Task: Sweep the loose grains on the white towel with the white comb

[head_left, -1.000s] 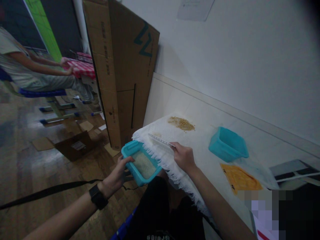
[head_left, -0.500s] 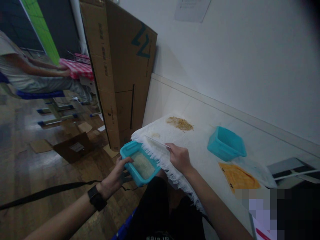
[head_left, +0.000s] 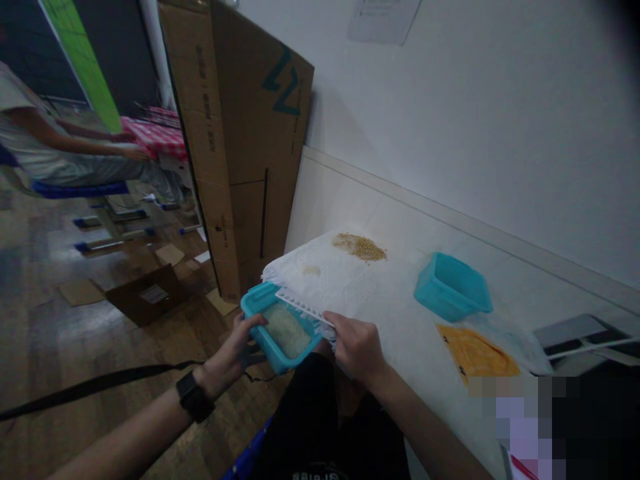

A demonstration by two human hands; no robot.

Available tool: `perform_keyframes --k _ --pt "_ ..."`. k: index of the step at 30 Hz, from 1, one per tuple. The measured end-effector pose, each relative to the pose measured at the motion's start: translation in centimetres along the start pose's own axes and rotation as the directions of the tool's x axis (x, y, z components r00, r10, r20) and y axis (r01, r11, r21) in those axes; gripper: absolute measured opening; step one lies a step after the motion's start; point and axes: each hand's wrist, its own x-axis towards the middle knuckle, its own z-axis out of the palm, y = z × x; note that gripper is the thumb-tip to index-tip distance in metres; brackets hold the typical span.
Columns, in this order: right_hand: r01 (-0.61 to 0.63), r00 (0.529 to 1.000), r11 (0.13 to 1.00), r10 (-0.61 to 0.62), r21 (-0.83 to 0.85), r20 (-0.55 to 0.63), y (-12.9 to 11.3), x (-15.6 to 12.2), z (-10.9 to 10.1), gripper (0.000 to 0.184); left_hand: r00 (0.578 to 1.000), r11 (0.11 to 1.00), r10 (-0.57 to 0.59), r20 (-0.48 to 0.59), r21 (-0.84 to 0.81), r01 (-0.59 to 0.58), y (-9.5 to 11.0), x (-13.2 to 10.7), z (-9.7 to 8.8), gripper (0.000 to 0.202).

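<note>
Beside the table (head_left: 420, 360), left hand (head_left: 246, 341) grips a blue tub (head_left: 278, 359); right hand (head_left: 359, 347) pinches a white strip (head_left: 305, 307) at tub's edge.

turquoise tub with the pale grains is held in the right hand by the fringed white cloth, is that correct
Wrong hand: the head view shows the left hand holding the turquoise tub with the pale grains by the fringed white cloth. The right hand grips a white strip.
</note>
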Motion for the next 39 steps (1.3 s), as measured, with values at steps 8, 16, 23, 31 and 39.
perform_keyframes --k 8,16,23,31,39 --pt "-0.38 0.913 0.885 0.405 -0.269 0.042 5.4 1.8 0.3 0.029 0.997 0.997 0.073 0.016 0.023 -0.074 -0.7 0.6 -0.2 0.063" --pt "-0.417 0.876 0.843 0.472 -0.339 0.095 9.6 3.6 1.8 0.027 0.996 0.996 0.084 0.04 0.034 -0.086 -1.1 0.7 -0.5 0.056" --pt "-0.347 0.916 0.889 0.389 -0.298 0.096 7.0 0.2 0.8 0.032 0.997 0.997 0.076 0.021 0.032 -0.077 -1.1 0.7 -0.3 0.062" --pt "-0.148 0.989 0.959 0.145 -0.242 -0.033 4.1 -1.8 -1.1 0.046 0.996 0.996 0.079 0.033 0.031 -0.08 -1.0 0.3 -0.2 0.066" --pt "-0.112 0.994 0.942 0.102 -0.315 -0.047 4.8 -1.7 -1.5 0.044 0.998 0.998 0.055 0.04 0.025 -0.056 -1.1 0.7 -0.3 0.068"
